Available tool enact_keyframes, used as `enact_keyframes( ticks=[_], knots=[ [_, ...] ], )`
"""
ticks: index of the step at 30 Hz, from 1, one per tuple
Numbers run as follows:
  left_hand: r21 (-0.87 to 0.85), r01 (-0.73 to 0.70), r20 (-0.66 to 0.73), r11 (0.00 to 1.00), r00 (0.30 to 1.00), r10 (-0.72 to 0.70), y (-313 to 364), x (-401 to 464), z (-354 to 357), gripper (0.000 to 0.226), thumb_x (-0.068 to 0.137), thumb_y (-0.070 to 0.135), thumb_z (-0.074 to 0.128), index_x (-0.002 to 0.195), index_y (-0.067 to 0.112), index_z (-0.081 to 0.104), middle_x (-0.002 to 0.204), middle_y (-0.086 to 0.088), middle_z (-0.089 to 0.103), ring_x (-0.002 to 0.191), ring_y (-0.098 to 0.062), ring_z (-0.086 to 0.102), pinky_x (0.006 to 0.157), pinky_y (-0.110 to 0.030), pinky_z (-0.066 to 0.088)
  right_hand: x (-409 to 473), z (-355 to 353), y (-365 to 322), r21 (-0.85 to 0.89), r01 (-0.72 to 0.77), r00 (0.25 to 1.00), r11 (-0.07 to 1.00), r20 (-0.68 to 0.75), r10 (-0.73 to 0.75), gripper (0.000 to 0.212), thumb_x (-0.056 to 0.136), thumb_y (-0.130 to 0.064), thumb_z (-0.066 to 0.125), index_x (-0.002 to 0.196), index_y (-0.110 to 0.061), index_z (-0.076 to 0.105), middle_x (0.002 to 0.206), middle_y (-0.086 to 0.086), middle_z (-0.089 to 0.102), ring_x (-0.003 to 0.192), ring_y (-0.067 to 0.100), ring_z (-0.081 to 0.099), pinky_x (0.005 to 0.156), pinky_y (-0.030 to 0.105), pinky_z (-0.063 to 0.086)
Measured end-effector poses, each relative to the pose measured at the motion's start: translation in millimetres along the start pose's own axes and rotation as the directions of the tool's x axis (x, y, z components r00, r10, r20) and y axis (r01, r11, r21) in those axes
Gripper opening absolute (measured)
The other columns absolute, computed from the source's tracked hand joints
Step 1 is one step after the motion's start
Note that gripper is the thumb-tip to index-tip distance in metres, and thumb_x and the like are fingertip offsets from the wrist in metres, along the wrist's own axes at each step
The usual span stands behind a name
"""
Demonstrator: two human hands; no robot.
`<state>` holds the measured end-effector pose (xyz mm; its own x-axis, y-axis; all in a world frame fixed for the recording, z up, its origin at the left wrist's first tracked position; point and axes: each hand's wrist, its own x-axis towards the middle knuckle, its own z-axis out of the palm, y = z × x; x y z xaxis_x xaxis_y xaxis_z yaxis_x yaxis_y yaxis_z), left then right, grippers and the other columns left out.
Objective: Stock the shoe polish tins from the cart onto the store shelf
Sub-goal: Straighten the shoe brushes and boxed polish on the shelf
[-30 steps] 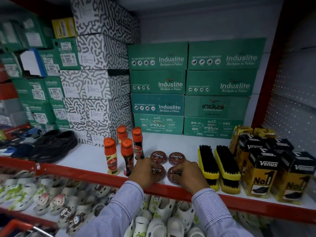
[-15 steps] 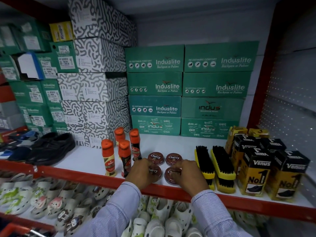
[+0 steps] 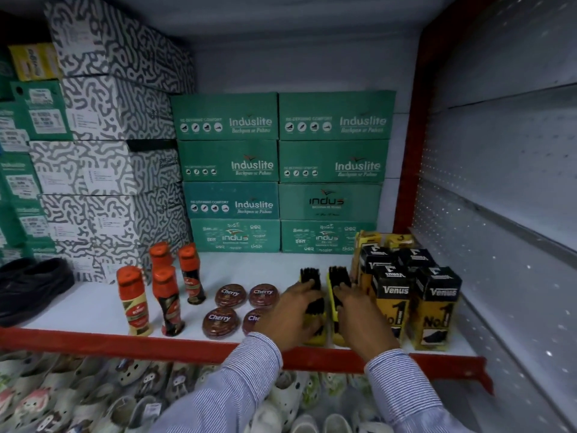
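Observation:
Two rows of two round brown Cherry shoe polish tins lie flat on the white shelf (image 3: 268, 264): back left (image 3: 230, 295), back right (image 3: 263, 294), front left (image 3: 220, 321), and front right (image 3: 252, 320), which my left wrist partly hides. No hand touches them. My left hand (image 3: 293, 317) lies cupped over the left black-bristled yellow shoe brush (image 3: 310, 276), just right of the tins. My right hand (image 3: 356, 317) covers the right brush (image 3: 340, 275) the same way. No cart is in view.
Several orange-capped liquid polish bottles (image 3: 134, 301) stand left of the tins. Yellow-black Venus boxes (image 3: 434, 307) stand right of the brushes. Green shoe boxes (image 3: 281, 170) line the back, patterned boxes (image 3: 103, 164) the left. Black shoes (image 3: 28, 285) sit far left. The shelf has a red front edge (image 3: 93, 342).
Both hands have left the two front tins and moved right onto the two shoe brushes. The tins stay in place on the shelf. The view has moved closer.

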<state>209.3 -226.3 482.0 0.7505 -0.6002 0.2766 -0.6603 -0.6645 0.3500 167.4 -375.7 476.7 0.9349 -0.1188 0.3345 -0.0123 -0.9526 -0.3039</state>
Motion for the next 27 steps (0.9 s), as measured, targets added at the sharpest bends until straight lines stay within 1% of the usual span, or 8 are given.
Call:
enact_keyframes(
  ticks=[5, 9, 15, 18, 20, 23, 25, 27],
  knots=[
    [-0.031, 0.024, -0.04, 0.999, 0.999, -0.025, 1.3, 4.5, 5.0, 0.048, 0.079, 0.008, 0.069, 0.126, 0.015, 0.063, 0.136, -0.01, 0.059, 0.127, -0.027, 0.055, 0.105, -0.03, 0.045, 5.3, 6.3, 6.3, 0.022, -0.03, 0.998, 0.999, 0.055, 0.029, 0.058, 0.084, 0.012, 0.046, 0.136, -0.012, 0.048, 0.144, 0.011, 0.05, 0.133, 0.029, 0.046, 0.104, 0.042, 0.047],
    [-0.021, 0.029, -0.049, 0.999, 0.998, -0.03, 4.1, 2.7, 4.1, 0.047, 0.082, 0.008, 0.069, 0.127, 0.017, 0.063, 0.138, -0.007, 0.059, 0.124, -0.024, 0.057, 0.103, -0.027, 0.043, 0.7, 4.7, 4.5, 0.033, -0.021, 0.998, 0.999, 0.054, 0.019, 0.065, 0.079, 0.019, 0.044, 0.137, -0.009, 0.048, 0.144, 0.011, 0.049, 0.137, 0.027, 0.041, 0.108, 0.041, 0.043],
    [-0.024, 0.037, -0.064, 0.999, 0.997, -0.039, 4.9, 0.5, 5.6, 0.045, 0.086, 0.01, 0.069, 0.13, 0.018, 0.062, 0.142, -0.008, 0.057, 0.129, -0.023, 0.054, 0.106, -0.025, 0.041, -3.2, 1.0, -0.2, 0.057, -0.007, 1.0, 0.998, 0.018, 0.006, 0.056, 0.084, 0.014, 0.042, 0.134, -0.01, 0.048, 0.143, 0.012, 0.049, 0.135, 0.027, 0.043, 0.105, 0.041, 0.046],
    [0.02, 0.01, -0.078, 1.0, 0.997, -0.009, 6.3, 0.2, 6.6, 0.05, 0.09, 0.014, 0.064, 0.138, 0.021, 0.054, 0.152, -0.008, 0.047, 0.142, -0.026, 0.041, 0.115, -0.031, 0.034, -9.1, -18.9, -4.1, 0.059, 0.101, 0.995, 0.993, 0.021, -0.102, 0.062, 0.085, 0.012, 0.048, 0.144, -0.007, 0.038, 0.156, 0.011, 0.035, 0.146, 0.023, 0.028, 0.12, 0.032, 0.026],
    [0.072, -0.017, -0.122, 0.997, 0.992, 0.026, 12.7, 1.4, 5.2, 0.056, 0.093, 0.016, 0.058, 0.146, 0.025, 0.042, 0.161, -0.002, 0.033, 0.151, -0.023, 0.025, 0.124, -0.04, 0.025, -17.8, -38.4, -1.2, 0.102, 0.188, 0.978, 0.977, -0.11, -0.177, 0.068, 0.085, 0.011, 0.053, 0.147, -0.011, 0.034, 0.157, -0.003, 0.025, 0.149, 0.017, 0.022, 0.12, 0.022, 0.012],
    [0.059, -0.139, -0.249, 0.989, 0.957, 0.149, 40.5, 9.0, 0.9, 0.056, 0.099, 0.02, 0.049, 0.151, 0.027, 0.031, 0.164, 0.006, 0.023, 0.153, -0.014, 0.013, 0.127, -0.037, 0.015, -37.9, -72.6, 11.7, 0.084, 0.162, 0.908, 0.983, -0.404, -0.115, 0.057, 0.09, 0.005, 0.052, 0.142, -0.016, 0.044, 0.148, -0.011, 0.036, 0.145, 0.012, 0.028, 0.116, 0.025, 0.019],
    [0.038, -0.225, -0.31, 0.974, 0.924, 0.225, 65.9, 16.3, 0.2, 0.052, 0.101, 0.023, 0.046, 0.152, 0.025, 0.032, 0.162, 0.007, 0.025, 0.151, -0.01, 0.014, 0.125, -0.028, 0.011, -40.3, -84.2, 33.1, 0.028, 0.078, 0.889, 0.997, -0.455, -0.057, 0.055, 0.089, 0.003, 0.054, 0.141, -0.013, 0.046, 0.15, -0.001, 0.044, 0.145, 0.019, 0.03, 0.117, 0.031, 0.024],
    [0.038, -0.275, -0.325, 0.961, 0.906, 0.272, 85.2, 24.2, 4.5, 0.049, 0.102, 0.025, 0.046, 0.15, 0.022, 0.036, 0.16, 0.005, 0.032, 0.151, -0.011, 0.019, 0.124, -0.026, 0.013, -35.1, -86.5, 57.5, -0.026, -0.035, 0.918, 0.999, -0.397, 0.022, 0.06, 0.085, 0.004, 0.057, 0.142, -0.01, 0.044, 0.152, 0.005, 0.044, 0.146, 0.025, 0.03, 0.12, 0.041, 0.027]
  ],
)
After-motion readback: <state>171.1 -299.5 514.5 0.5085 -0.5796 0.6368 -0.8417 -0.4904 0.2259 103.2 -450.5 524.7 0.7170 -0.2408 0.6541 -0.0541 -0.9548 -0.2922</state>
